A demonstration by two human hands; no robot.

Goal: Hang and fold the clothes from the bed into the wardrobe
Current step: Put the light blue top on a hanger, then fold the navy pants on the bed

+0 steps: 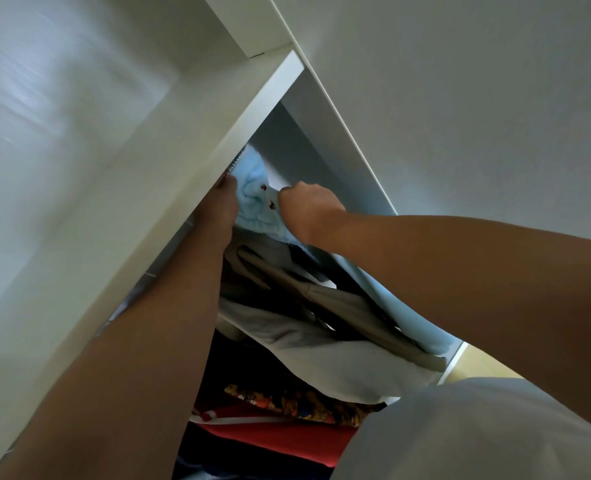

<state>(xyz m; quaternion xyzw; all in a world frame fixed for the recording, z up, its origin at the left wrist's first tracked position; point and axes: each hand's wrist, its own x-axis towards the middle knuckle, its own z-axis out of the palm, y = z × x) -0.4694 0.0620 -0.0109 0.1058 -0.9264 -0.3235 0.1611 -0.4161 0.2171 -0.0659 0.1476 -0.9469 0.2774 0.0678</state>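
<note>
So the light blue fleecy top [252, 199] was up high inside the white wardrobe [197, 140], squeezed between both arms. The right hand [306, 211] was balled tight at the top's edge, gripping it. The left hand [226, 199] pressed against the top's other side, but its fingers were tucked behind the fabric and the wardrobe frame, so I couldn't tell if it was open or closed.

Room-wise there wasn't much: big pale panels on both sides, and I honestly couldn't tell wall from wardrobe door. There was a thin strip of yellowish floor [484, 365] at the lower right.

Inside the wardrobe, below the blue top, hung a bunch of grey clothes [321, 299], packed close. Under those was a pale grey garment [304, 355], then an orange-and-blue patterned fabric [287, 403], then something red [270, 441].

No rail or hangers were clearly visible. A grey sleeve [495, 427] blocked the bottom right corner.
</note>
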